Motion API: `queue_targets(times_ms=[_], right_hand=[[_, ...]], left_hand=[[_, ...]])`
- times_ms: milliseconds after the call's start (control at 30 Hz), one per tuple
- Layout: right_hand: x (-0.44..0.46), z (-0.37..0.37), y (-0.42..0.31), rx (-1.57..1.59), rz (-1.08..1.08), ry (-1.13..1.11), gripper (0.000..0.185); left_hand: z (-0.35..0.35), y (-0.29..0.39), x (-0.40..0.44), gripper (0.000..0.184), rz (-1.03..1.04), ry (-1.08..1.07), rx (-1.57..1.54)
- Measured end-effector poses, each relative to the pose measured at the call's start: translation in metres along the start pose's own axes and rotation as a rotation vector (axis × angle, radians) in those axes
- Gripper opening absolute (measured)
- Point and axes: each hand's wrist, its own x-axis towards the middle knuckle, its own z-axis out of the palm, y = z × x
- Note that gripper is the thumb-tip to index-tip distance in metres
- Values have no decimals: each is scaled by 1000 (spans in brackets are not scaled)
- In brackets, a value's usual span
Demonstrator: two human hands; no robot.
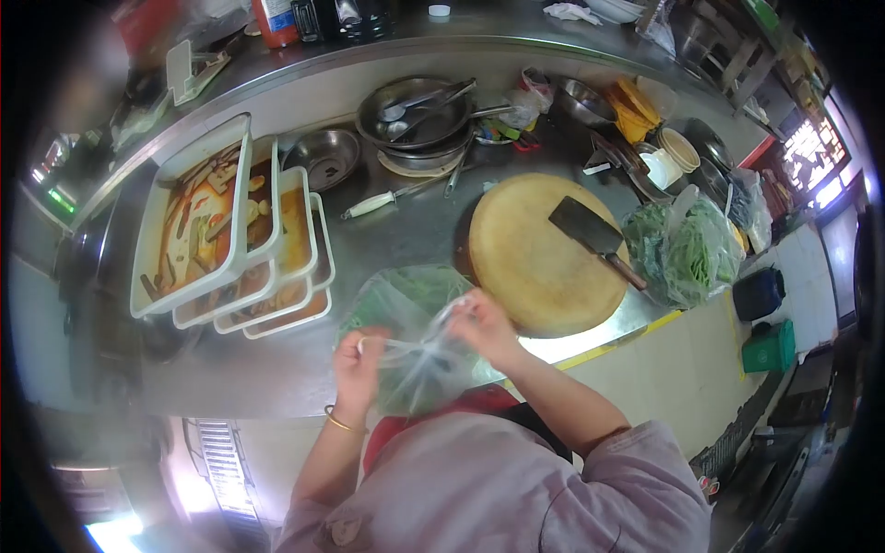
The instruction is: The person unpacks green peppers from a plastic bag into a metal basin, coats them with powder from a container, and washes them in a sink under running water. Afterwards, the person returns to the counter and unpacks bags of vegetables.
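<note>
A clear plastic bag (406, 293) with green leafy vegetables inside rests at the front edge of the steel counter, close to my body. My left hand (358, 361) pinches one end of the bag's gathered top. At the other end, my right hand (479, 324) grips the plastic, and the film is stretched and twisted between the two. Just right of the bag lies a round wooden chopping board (525, 253). A cleaver (585, 226) rests flat on it, its handle reaching past the board's right edge.
Stacked white trays (238, 267) holding food in brown liquid stand at the left. Behind are a steel bowl (323, 158) and a pan (369, 118) with ladles. A white-handled tool (371, 205) lies mid-counter. Another bag of greens (687, 249) sits right of the board.
</note>
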Motion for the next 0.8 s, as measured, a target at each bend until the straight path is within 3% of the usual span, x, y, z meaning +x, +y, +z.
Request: queue_targets(times_ms=[67, 133, 167, 267, 333, 367, 433, 533, 633, 700, 800], right_hand=[[-6, 8, 4, -580, -186, -151, 8], [-11, 13, 9, -1159, -370, -312, 11], [-6, 15, 14, -1132, -428, -226, 9], [31, 16, -8, -702, -209, 5, 7], [79, 13, -11, -326, -389, 246, 12], [99, 5, -22, -271, -379, 256, 14], [119, -5, -40, -250, -353, 263, 15], [133, -22, -62, -229, -284, 325, 14], [143, -39, -69, -35, -106, 316, 15], [141, -53, -72, -25, 45, 222, 24], [105, -48, -85, -174, -134, -133, 48]], left_hand=[[0, 2, 7, 14, 125, 66, -230], [20, 3, 10, 15, 309, -7, -49], [21, 3, 11, 17, 390, -62, 173], [-5, -8, 16, 17, 622, -220, 1087], [-29, -9, 22, 14, 287, -82, 821], [-34, -9, 21, 13, 116, -16, 684], [-29, 25, 18, 13, 241, 307, 582], [-33, 41, 23, 11, 431, 488, 478], [-29, 62, 12, 5, 837, 262, 794], [-20, 71, 2, 5, 804, 28, 873], [-6, 72, -12, 10, 799, -159, 970]])
